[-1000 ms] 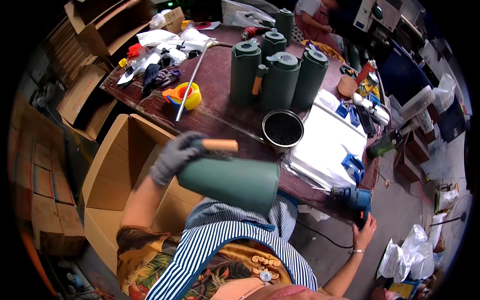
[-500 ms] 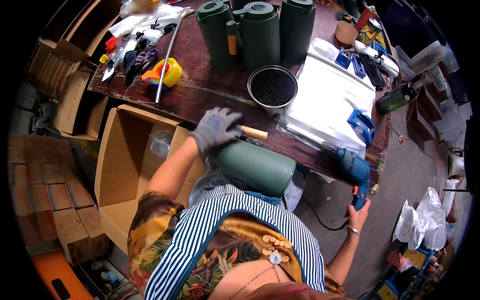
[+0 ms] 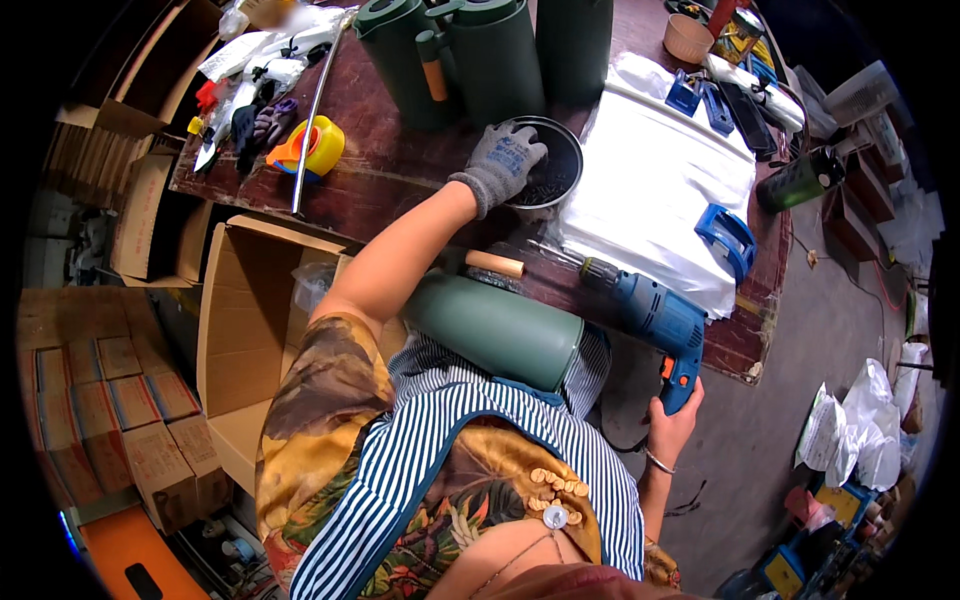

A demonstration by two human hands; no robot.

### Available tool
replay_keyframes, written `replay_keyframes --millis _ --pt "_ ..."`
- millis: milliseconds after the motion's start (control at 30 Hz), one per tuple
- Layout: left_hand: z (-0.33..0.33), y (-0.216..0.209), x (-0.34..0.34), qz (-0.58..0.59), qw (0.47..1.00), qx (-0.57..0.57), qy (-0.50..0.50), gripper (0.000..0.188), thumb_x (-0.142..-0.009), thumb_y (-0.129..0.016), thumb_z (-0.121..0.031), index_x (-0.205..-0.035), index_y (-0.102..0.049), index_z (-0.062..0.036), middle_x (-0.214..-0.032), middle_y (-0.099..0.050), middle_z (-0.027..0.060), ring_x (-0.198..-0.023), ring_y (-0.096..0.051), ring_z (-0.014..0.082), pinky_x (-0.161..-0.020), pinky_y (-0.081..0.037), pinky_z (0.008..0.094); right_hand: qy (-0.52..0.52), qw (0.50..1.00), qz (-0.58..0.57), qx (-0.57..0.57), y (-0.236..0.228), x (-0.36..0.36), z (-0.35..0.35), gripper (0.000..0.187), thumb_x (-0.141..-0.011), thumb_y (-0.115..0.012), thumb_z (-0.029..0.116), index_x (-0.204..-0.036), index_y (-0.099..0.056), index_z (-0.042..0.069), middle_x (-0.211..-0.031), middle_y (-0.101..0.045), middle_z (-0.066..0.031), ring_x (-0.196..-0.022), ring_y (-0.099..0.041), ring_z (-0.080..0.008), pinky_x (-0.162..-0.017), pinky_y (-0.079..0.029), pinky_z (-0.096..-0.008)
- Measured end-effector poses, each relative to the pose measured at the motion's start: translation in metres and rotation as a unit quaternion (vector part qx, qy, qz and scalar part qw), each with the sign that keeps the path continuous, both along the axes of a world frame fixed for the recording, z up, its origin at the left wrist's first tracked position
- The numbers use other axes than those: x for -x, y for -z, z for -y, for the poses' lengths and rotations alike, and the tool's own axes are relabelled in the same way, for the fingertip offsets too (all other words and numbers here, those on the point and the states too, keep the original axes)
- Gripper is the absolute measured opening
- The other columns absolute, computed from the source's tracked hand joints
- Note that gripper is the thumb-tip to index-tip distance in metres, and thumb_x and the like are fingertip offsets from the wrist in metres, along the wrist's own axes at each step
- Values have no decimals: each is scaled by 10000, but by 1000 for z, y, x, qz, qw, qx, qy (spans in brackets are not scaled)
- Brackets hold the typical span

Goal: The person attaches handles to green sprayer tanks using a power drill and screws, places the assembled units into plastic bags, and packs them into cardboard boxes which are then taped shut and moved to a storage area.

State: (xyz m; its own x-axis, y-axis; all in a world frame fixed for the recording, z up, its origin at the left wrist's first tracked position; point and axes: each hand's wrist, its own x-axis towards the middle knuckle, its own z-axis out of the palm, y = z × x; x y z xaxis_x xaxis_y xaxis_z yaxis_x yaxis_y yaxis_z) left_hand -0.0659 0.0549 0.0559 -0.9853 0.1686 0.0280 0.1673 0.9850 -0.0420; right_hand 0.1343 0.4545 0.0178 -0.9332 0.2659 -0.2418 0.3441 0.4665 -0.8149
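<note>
My left hand [image 3: 507,160], in a grey knit glove, is at the bowl [image 3: 574,178] of small dark pieces like screws. Its fingers curl down inside the rim; the fingertips are hidden. The bare right hand [image 3: 674,415] grips a blue corded power drill [image 3: 660,308] by its handle. The drill's chuck and bit point left toward the table edge. Across my lap lies a dark green jug body [image 3: 495,325] on its side, with a light wooden handle [image 3: 495,263] along its far side. Several similar green jugs [image 3: 490,60] stand at the back of the table.
White plastic sheets [image 3: 650,190] cover the table's right part, with a blue tool [image 3: 727,242] on them. A yellow tape roll [image 3: 325,147] and a metal rod [image 3: 315,120] are at left. An open cardboard box [image 3: 240,320] stands left of my lap.
My left hand has moved from above the jug body up and right to the bowl. The right hand has brought the drill left, closer to the jug body.
</note>
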Motion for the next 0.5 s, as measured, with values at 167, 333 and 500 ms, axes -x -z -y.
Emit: replay_keyframes --millis 167,333,500 --pt "14 2 -18 -95 985 -143 26 319 -740 -709 -88 -1043 -620 -128 -1125 -580 79 -1104 -531 323 -937 -438 449 -11 995 17 97 13 3 -14 623 -750 -648 52 -1325 -408 45 -911 -594 -91 -632 -601 -155 -555 -506 -316" --pt "29 -5 -63 12 819 -573 -12 268 -804 -635 14 -1066 -595 -25 -1019 -648 59 -968 -614 160 -898 -486 321 -8 982 37 186 8 21 -4 484 -796 -684 54 -1219 -448 55 -850 -557 -44 -609 -570 -125 -514 -489 -272" --pt "69 9 -109 185 892 -410 -52 180 -814 -616 -38 -992 -627 -18 -928 -662 95 -889 -605 138 -826 -483 306 -5 971 72 230 -1 12 3 428 -797 -678 49 -1165 -458 55 -827 -560 -50 -547 -561 -139 -485 -496 -275"
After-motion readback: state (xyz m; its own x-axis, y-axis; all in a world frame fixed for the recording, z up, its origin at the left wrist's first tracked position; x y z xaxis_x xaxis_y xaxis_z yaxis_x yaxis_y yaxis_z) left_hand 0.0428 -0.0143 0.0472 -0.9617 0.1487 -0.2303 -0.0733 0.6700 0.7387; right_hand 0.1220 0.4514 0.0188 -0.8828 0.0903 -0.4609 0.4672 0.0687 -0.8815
